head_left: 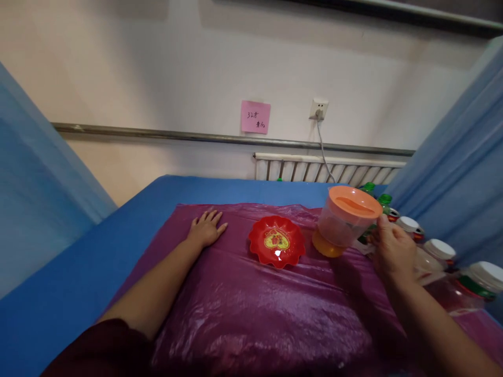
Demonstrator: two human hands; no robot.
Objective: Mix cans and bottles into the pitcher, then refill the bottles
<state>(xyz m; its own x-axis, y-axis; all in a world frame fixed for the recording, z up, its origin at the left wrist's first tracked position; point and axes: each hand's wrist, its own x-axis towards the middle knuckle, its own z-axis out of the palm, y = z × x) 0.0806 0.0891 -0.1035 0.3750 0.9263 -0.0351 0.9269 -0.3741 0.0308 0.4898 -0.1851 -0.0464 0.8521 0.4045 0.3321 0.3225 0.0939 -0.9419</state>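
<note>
My left hand [206, 229] lies flat on the purple plastic sheet [236, 314], fingers spread, holding nothing. With my right hand [395, 248] I grip the handle side of a clear pitcher [340, 228] that has an orange lid [354, 202] and some orange liquid at its bottom. The pitcher leans a little; whether its base touches the sheet is hard to tell. Between my hands, nearer the pitcher, sits a red scalloped plate [277, 241] with a yellow printed centre.
White-lidded jars [440, 250] and green-capped bottles [385, 200] line the right side. Behind the blue table [78, 277] are a radiator [302, 168], a pipe, a pink note [255, 117] and a socket [318, 109] with a cord. Blue curtains [39, 173] hang at both sides.
</note>
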